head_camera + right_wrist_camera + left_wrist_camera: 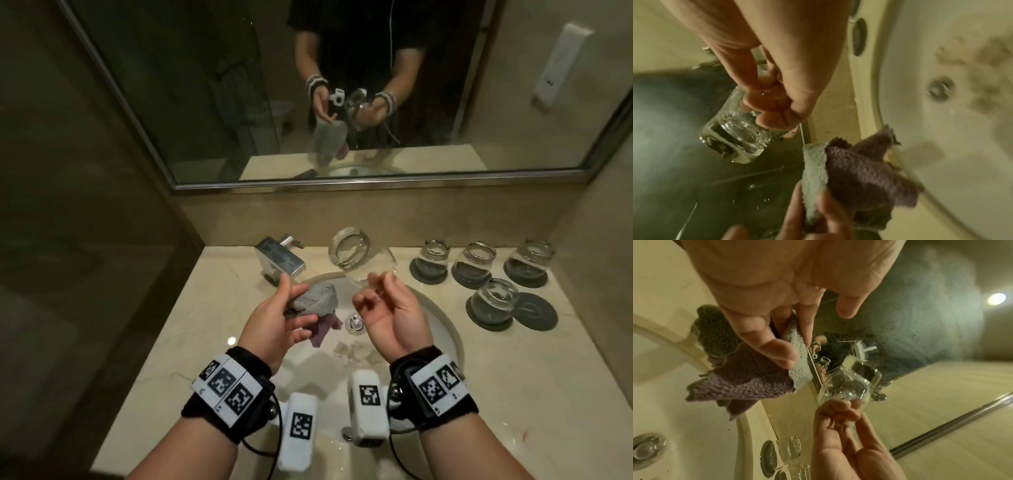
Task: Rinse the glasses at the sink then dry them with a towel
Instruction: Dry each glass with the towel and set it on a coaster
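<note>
Two hands meet over the basin: right hand (387,315) fingers pinch the wet clear round glass (363,257) tilted to drain, left hand (277,318) fingers clasp the grey-and-purple terry towel (313,299), ready for drying.

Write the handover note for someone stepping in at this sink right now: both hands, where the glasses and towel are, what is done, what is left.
Left hand: grips the bunched grey-and-purple towel above the sink.
Right hand: holds one glass by its base, tilted, mouth away from you; droplets on it.
Four glasses sit upside down on dark coasters right of the sink; one coaster is free.
Faucet: no water seen running.
Done: held glass looks rinsed.
Left: dry it, probably set it on the free coaster. Whether the others are finished is unclear.
</note>
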Demonstrator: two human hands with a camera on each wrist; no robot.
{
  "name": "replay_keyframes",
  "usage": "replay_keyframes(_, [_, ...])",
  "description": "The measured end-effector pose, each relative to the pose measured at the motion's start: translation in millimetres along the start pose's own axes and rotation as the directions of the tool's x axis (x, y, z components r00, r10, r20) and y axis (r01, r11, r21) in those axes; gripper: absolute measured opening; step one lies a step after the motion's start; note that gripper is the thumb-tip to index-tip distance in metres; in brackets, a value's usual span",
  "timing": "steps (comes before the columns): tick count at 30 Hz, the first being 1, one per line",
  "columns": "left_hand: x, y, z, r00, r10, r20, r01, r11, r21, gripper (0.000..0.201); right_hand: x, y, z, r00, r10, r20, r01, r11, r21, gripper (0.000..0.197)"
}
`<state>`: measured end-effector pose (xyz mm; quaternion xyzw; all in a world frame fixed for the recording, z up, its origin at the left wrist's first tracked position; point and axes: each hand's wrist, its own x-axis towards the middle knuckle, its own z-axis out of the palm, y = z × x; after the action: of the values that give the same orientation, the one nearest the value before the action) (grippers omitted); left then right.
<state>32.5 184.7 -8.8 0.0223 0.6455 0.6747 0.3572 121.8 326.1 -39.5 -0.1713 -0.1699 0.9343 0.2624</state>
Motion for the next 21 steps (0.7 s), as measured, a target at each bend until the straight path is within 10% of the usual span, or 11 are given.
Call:
replay_keyframes(4, [-5.3, 1.0, 10.8, 0.996, 0.042, 0.079, -0.043, 0.999, 0.005, 0.073, -13.8, -6.8, 2.7, 0.988, -0.088, 0.123, 0.131, 0.907, -0.399, 0.015])
replay_keyframes(9, [-10.6, 1.1, 16.2, 0.99, 0.052, 0.133, -0.04, 0.995, -0.094, 0.084, -38.2, -8.9, 12.1, 0.933, -0.043, 0.357, 0.321, 0.548, -0.772, 0.008])
replay_keyframes(12, [-12.4, 0.5, 17.4, 0.988, 0.12, 0.096, -0.101, 0.978, -0.183, 0.068, -43.4, -8.7, 8.4, 0.943, -0.093, 0.318, 0.303, 0.636, -0.71, 0.011])
replay_keyframes(15, [-15.1, 2.4, 16.7, 0.97, 0.201, 0.14, -0.187, 0.976, -0.113, 0.061, -33.0, -14.2, -9.6, 0.97, -0.241, -0.02, 0.172, 0.744, -0.646, 0.014])
replay_keyframes(21, [-25.2, 1.7, 20.0, 0.868, 0.309, 0.388, -0.433, 0.853, 0.291, 0.062, -25.8, -11.7, -24.0, 0.99, 0.137, 0.012, -0.084, 0.671, -0.737, 0.048])
